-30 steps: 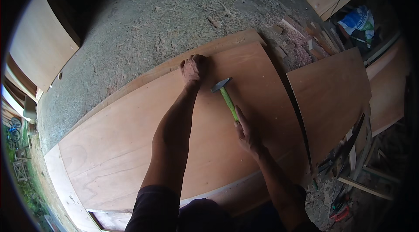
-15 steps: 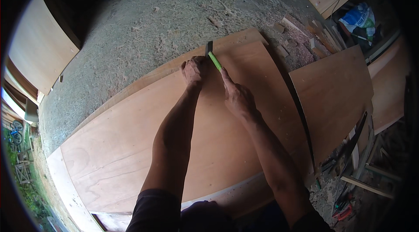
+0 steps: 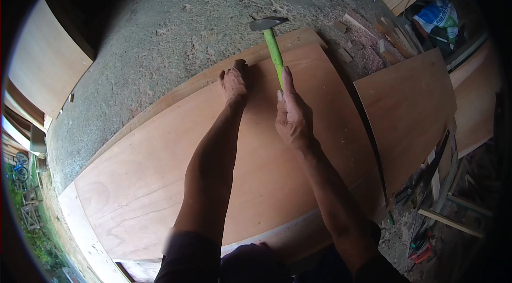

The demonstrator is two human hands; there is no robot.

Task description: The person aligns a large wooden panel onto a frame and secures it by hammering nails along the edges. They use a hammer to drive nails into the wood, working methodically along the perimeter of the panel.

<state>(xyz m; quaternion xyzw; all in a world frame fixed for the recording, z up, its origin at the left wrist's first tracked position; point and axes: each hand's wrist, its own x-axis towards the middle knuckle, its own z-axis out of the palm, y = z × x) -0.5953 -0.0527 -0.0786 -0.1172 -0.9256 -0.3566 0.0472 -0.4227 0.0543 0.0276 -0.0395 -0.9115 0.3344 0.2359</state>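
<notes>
My right hand (image 3: 293,118) grips the green handle of a hammer (image 3: 273,48), thumb laid along the shaft. The dark metal head is raised over the far edge of a large plywood sheet (image 3: 202,176). By that far edge, my left hand (image 3: 233,83) rests on the wood with its fingers curled together. Whatever it may be pinching is hidden or too small to make out. A strip of wood (image 3: 176,95) shows along the sheet's curved far side, past my left hand.
To the right, across a dark gap, lies another plywood piece (image 3: 408,118). Offcuts and shavings (image 3: 365,48) are scattered beyond it, near a blue and white bag (image 3: 438,19). A handsaw (image 3: 434,166) and wood scraps lie at the lower right. A plywood panel (image 3: 48,59) stands at the left.
The hammer has come up from the sheet's far edge, its head now higher and turned sideways. My left hand stays at nearly the same spot.
</notes>
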